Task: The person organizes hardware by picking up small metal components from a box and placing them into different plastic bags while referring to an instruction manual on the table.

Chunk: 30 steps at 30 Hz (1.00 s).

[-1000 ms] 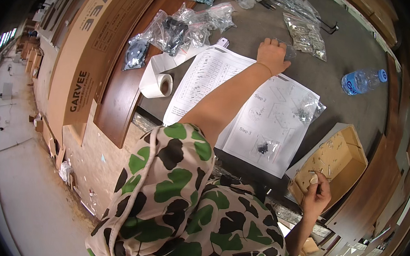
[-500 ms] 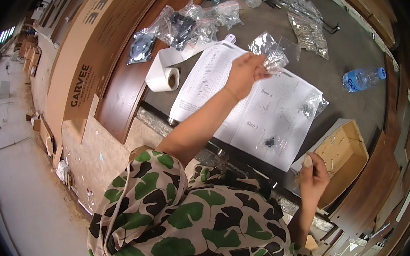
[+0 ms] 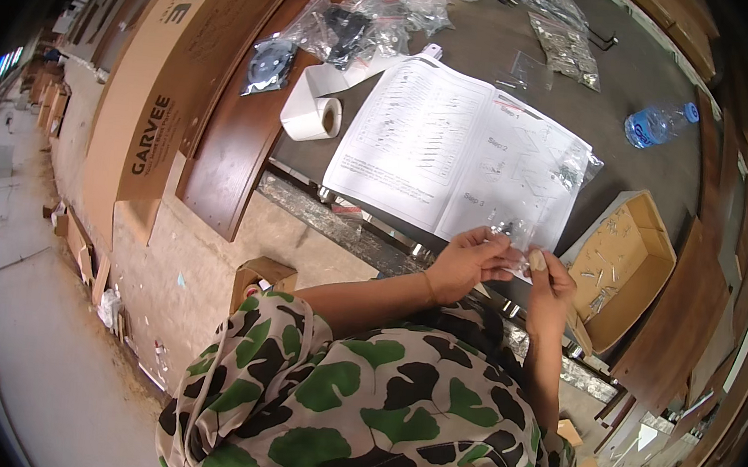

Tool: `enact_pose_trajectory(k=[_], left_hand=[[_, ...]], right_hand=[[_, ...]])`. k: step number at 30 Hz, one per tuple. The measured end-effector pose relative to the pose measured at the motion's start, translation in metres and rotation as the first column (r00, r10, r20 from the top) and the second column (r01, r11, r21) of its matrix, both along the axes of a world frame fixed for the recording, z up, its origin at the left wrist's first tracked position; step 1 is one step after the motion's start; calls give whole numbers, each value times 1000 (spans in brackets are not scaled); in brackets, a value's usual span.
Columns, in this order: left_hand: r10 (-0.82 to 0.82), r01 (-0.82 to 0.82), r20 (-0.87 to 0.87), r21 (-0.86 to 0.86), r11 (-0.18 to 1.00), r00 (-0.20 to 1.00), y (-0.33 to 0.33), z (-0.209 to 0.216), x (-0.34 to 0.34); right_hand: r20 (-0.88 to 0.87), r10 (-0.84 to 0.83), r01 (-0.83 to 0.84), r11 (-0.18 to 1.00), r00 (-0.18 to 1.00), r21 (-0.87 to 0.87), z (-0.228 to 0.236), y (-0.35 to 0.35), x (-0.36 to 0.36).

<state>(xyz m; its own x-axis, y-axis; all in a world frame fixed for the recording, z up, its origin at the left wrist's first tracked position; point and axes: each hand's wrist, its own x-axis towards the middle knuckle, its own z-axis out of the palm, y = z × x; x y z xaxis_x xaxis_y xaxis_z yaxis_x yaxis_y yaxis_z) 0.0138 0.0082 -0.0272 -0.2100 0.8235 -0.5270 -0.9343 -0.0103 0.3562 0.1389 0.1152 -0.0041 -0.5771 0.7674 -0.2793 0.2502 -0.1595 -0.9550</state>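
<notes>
Left hand [image 3: 473, 263] drawn near right hand [image 3: 551, 289] | clear bag [image 3: 520, 268] between

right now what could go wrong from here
The right hand is close to the open cardboard box, so a knock might scatter its loose metal pieces.

The clear plastic between the left hand and right hand might slip; any contents are hard to make out.

A small clear bag overlaps the paper's right edge and could slide if the sheet shifts.
</notes>
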Motion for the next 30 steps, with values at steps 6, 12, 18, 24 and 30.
enact_pose_trajectory(k=[6,12,18,24,30], left_hand=[[-77,3,-510,-145,989,857,-12,13,3],[94,120,-954,133,984,283,-6,40,2],[103,108,-963,134,985,248,-3,20,5],[39,86,-938,73,994,343,-2,13,1],[55,91,-961,83,992,273,1,6,-3]], right_hand=[[-122,-178,181,983,976,14,4,9,33],[-16,-41,43,994,999,99,21,-3,25],[14,48,-49,996,999,71,36,-12,6],[-8,125,-125,992,992,25,33,-9,6],[20,131,-132,991,991,22,26,-4,7]])
